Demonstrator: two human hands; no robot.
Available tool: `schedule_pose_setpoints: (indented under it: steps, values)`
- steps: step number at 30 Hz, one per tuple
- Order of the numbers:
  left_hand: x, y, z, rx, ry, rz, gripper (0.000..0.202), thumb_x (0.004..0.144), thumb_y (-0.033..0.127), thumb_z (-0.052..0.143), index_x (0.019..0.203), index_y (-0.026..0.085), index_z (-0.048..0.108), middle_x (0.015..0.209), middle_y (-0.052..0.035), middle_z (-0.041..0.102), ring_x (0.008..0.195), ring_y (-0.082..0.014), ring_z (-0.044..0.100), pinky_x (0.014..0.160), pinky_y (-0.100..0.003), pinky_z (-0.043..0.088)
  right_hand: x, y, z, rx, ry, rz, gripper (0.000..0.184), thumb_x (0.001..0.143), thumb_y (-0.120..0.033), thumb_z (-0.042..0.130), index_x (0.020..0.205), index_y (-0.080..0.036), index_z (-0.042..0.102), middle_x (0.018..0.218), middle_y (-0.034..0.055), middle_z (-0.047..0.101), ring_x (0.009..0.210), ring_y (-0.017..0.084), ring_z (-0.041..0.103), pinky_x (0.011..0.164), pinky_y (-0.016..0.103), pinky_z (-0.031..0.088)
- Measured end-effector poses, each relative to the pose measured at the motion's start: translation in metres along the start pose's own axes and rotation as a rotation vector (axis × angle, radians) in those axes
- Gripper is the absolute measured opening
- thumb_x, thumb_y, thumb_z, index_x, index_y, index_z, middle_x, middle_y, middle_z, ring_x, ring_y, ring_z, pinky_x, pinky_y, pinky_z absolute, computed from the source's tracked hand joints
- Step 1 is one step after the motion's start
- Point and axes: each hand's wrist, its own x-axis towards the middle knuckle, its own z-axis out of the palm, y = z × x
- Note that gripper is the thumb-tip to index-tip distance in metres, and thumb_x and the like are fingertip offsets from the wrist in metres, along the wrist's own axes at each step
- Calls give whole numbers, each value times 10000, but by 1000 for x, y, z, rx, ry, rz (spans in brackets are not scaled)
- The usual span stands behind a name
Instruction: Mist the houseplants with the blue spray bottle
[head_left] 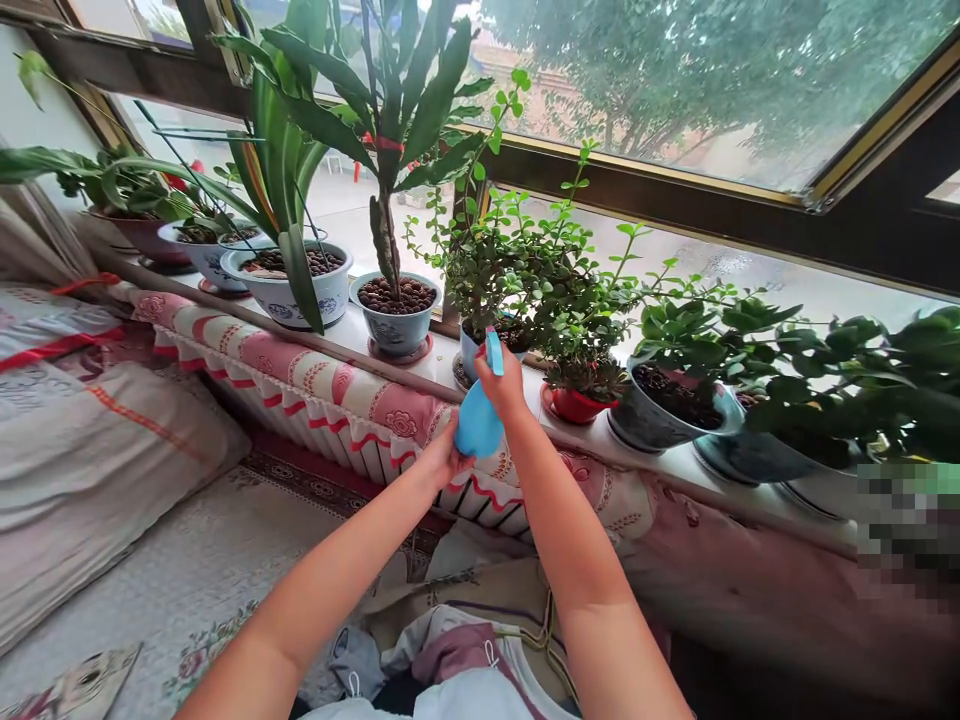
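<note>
A light-blue, rounded plastic spray bottle [477, 425] is held up in front of the windowsill, its head toward the potted plants. The right hand [504, 380] is closed around the neck and trigger, while the left hand [448, 456] has its fingers curled about the lower body, partly hidden by it. Just beyond the nozzle stands a bushy green plant with small round leaves [495, 250], and to its right a red pot [579, 404] rests on the white sill [536, 385]. Left of the bottle sits a pale blue-grey pot filled with brown pebbles [397, 325], then a wider white pot with blue patterns [289, 297]. Below the sill runs a pink-and-cream fabric cover with red-edged ruffles [330, 385]; behind the plants is a large dark-framed window [675, 90].
</note>
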Motion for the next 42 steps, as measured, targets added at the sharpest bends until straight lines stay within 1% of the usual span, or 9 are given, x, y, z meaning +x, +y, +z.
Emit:
schedule_pose_setpoints:
  steps: [5,10,12,17,22,25,31,37,42]
  values:
    - [-1,4,0,-6,58,1,518,910,573,378,1109,147,596,814,-40,684,547,-92,548,461,-178,399,-2,-8,6,-13,22,-15,105,698,-266,509,771,-207,556,715,27,619,686,212,565,705,368,455]
    - [-17,21,6,4,41,71,478,928,519,396,1210,174,571,911,-45,698,580,-89,567,454,-171,387,-4,-37,-8,41,35,-125,256,695,-220,473,936,-207,558,919,46,652,804,206,587,760,342,468]
    - [-25,30,9,16,20,102,477,919,511,430,1208,163,579,898,-49,696,569,-89,554,439,-169,375,-3,-49,-14,67,81,-163,260,686,-211,461,933,-205,542,916,49,633,819,206,584,772,343,471]
    - [-40,45,11,60,19,132,497,892,519,488,1173,123,596,797,-43,675,534,-82,511,404,-160,313,-5,-68,-14,85,215,-105,154,686,-222,449,832,-208,497,732,6,548,655,171,528,671,326,456]
    - [-49,49,9,122,-12,125,500,894,515,486,1148,100,604,789,-46,680,561,-92,539,430,-172,356,-12,-79,-21,143,208,-89,214,731,-266,461,910,-199,556,840,35,638,731,182,572,700,323,468]
    - [-52,49,14,168,-27,135,465,874,515,520,1119,133,619,790,-44,683,543,-98,543,425,-182,392,-14,-81,-33,190,243,-47,264,706,-275,478,930,-192,591,867,40,665,722,182,582,679,320,479]
    - [-58,44,30,259,-33,113,510,855,537,534,1161,136,598,877,-71,692,571,-115,577,393,-179,388,-19,-75,-52,178,380,55,187,683,-289,482,800,-195,594,679,1,599,628,166,541,652,315,470]
    - [-63,33,34,317,-58,92,527,872,536,503,1175,113,587,945,-108,694,617,-119,581,416,-167,409,-33,-72,-62,179,380,47,334,694,-304,475,972,-180,614,868,39,680,732,174,596,658,292,480]
    - [-52,23,32,352,-108,121,548,825,546,572,1128,90,594,924,-106,683,633,-131,565,425,-174,399,-51,-56,-72,127,450,55,281,724,-276,429,931,-170,587,789,33,637,604,149,537,553,275,445]
